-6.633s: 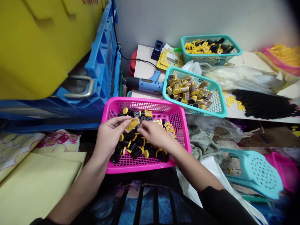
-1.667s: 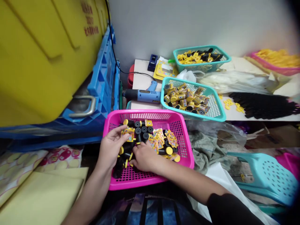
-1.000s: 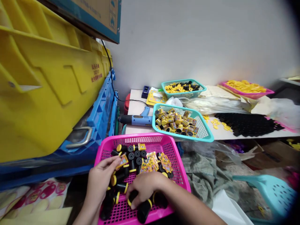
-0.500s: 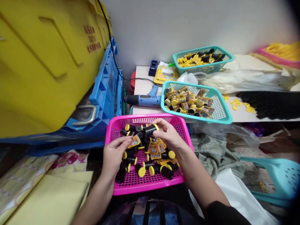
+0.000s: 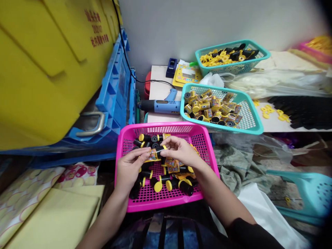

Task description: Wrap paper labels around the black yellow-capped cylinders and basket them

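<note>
A pink mesh basket (image 5: 202, 138) on my lap holds several black cylinders with yellow caps (image 5: 178, 185) and a pile of yellow printed stickers (image 5: 172, 166). My right hand (image 5: 181, 152) is closed on one black cylinder (image 5: 159, 149), held above the basket. My left hand (image 5: 129, 167) pinches a yellow sticker (image 5: 153, 155) right against that cylinder. Both hands meet over the middle of the basket.
A teal basket (image 5: 252, 121) of stickered cylinders sits on the low table behind. A farther teal basket (image 5: 259, 57) holds yellow and black parts. A blue glue gun (image 5: 162, 105) lies left of it. Yellow and blue crates (image 5: 52, 69) stand at left, a teal stool (image 5: 303, 193) at right.
My right hand picked a black cylinder out of the basket and brought it to the sticker in my left hand. The camera view dipped and steadied.
</note>
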Available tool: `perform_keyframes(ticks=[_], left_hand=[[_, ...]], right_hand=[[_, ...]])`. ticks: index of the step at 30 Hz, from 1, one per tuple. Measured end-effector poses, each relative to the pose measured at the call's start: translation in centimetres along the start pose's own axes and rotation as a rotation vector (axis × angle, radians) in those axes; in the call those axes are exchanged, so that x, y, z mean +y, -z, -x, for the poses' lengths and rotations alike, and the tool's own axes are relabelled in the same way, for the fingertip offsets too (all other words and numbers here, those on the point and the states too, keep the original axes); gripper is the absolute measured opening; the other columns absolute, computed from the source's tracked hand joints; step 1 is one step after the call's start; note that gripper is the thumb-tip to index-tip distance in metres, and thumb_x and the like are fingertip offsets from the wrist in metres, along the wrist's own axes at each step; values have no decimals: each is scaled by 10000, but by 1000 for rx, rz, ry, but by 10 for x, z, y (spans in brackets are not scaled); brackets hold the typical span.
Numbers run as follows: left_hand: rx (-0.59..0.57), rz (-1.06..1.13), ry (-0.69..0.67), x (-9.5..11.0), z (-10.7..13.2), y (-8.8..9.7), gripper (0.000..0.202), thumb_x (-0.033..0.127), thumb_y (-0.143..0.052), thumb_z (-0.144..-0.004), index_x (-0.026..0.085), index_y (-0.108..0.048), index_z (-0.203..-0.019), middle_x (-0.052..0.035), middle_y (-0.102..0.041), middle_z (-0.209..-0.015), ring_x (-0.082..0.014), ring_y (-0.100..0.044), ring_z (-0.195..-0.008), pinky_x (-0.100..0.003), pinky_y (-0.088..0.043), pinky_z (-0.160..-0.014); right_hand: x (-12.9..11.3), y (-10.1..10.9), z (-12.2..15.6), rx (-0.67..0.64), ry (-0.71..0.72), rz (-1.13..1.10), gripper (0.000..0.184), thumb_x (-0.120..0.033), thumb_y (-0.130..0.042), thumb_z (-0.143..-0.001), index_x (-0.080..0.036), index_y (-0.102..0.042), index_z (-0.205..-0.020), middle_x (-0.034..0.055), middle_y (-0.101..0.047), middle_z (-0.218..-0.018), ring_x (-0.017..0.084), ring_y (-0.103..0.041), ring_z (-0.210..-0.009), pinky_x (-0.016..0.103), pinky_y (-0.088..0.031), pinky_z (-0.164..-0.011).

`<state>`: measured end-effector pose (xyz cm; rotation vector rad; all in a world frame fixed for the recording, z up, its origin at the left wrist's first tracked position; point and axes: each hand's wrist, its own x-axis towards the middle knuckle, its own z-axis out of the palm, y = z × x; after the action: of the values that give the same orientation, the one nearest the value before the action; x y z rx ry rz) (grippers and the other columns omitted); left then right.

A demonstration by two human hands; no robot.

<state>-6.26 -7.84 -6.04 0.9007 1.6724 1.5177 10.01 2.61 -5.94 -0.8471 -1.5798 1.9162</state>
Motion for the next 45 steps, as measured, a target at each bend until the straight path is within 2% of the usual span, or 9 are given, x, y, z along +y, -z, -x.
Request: perform_keyframes(ticks=[11,18,25,29,32,36,39,41,45], left_hand=[[-181,244,92,2,2,-4,347,225,-852,-581,186,-723,-901,-47,-763,-921,-194,-720,-860,-291,-586,-789],[-260,385,175,-2,2,0,334,163,-869,-555,216,-728,-853,-1,-766,-867,-150,-723,-763,-208,-592,-669],[-239,327,176,-3,4,-3,342,199,-867,-555,199,-716,-862,-12,-764,-865,-169,-723,-798,-259,-598,-737],[-228,254,76,0,4,-6,343,240,-849,-599,194,-695,-901,-42,-749,-957,-194,-705,-925,-281,-575,-822],[-314,326,96,5,4,-4,507,393,-765,-715,235,-599,-1166,-79,-733,-1041,-220,-707,-928,-305,-592,-746],[-317,368,146,9,2,0,548,419,-673,-802,230,-503,-1287,-102,-723,-1079,-193,-715,-855,-284,-585,-704],[-141,341,155,7,-1,1,418,338,-701,-782,197,-597,-1161,-71,-736,-999,-139,-698,-779,-205,-554,-637],[-62,349,156,5,-2,1,356,326,-698,-780,190,-628,-1101,-52,-740,-938,-116,-681,-733,-180,-534,-605],[-36,348,135,4,-3,3,299,317,-698,-773,181,-652,-1035,-38,-737,-882,-102,-662,-694,-172,-515,-584]], right_hand=[[11,-14,2,-66,170,-139,361,-436,-801,-657,-207,-643,-886,27,-621,-986,160,-600,-935,322,-493,-837],[29,-32,1,-296,-85,-593,439,-511,-737,-728,-216,-617,-1030,10,-619,-913,109,-607,-759,238,-511,-660],[36,-25,-5,-220,7,-366,418,-513,-734,-726,-217,-600,-988,2,-624,-891,121,-605,-761,271,-513,-688],[18,-21,3,-111,308,37,403,-491,-661,-805,-235,-600,-1110,40,-617,-1011,169,-592,-913,335,-492,-792],[-11,-8,17,4,579,436,232,-356,-659,-833,-235,-639,-1030,35,-647,-942,172,-601,-873,350,-486,-794],[-59,48,37,609,763,813,241,-352,-623,-850,-243,-617,-1065,58,-632,-1007,218,-592,-950,423,-467,-860],[-75,86,44,973,606,1068,360,-394,-625,-832,-211,-596,-1140,108,-591,-1107,286,-535,-1061,475,-433,-874],[-65,86,43,844,461,1190,219,-372,-582,-866,-193,-662,-963,91,-633,-934,261,-567,-921,450,-436,-833],[-10,41,31,232,236,1398,232,-404,-657,-824,-178,-708,-829,96,-653,-848,254,-556,-855,383,-428,-759]])
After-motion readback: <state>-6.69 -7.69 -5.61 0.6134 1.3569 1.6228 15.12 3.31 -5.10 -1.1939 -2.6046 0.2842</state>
